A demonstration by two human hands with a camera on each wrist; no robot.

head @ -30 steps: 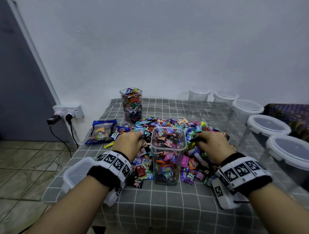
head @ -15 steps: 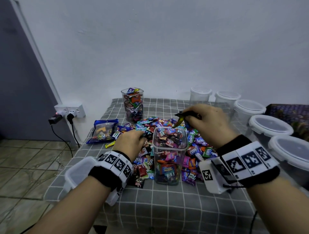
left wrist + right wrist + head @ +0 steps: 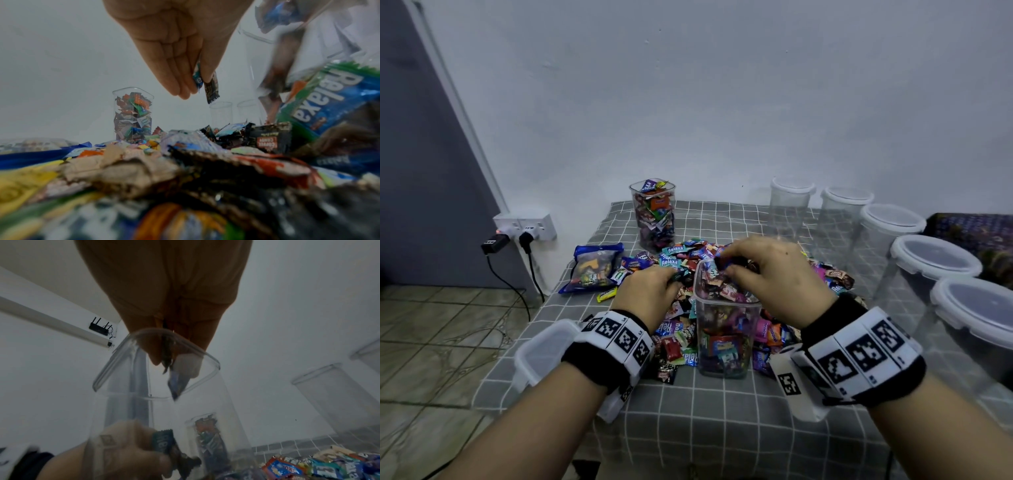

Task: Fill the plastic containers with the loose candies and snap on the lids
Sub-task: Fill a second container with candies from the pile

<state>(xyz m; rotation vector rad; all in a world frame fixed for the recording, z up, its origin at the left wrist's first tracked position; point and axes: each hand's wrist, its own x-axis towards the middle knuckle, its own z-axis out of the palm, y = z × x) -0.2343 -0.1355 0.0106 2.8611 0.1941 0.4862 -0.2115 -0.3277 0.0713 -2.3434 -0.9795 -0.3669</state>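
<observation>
A clear square container (image 3: 724, 342), nearly full of wrapped candies, stands at the table's middle in front of the loose candy pile (image 3: 674, 256). My right hand (image 3: 723, 268) hovers over its open mouth. It pinches a few candies between thumb and fingers, and these hang inside the container's rim (image 3: 156, 337) under that hand (image 3: 171, 365). My left hand (image 3: 675, 275) is at the pile just left of the container. In the left wrist view, the left hand (image 3: 198, 88) pinches a blue and a black candy (image 3: 211, 91) above the pile.
A second container (image 3: 654, 219), full and without a lid, stands behind the pile. Several empty lidded containers (image 3: 935, 260) line the right side. A blue candy bag (image 3: 594, 270) lies at the left. A loose lid (image 3: 541, 356) lies under my left wrist. A wall socket (image 3: 527, 228) is left of the table.
My right hand lifted candies off the right side of the pile and carried them left, then down over the container's mouth. My left hand stayed at the pile.
</observation>
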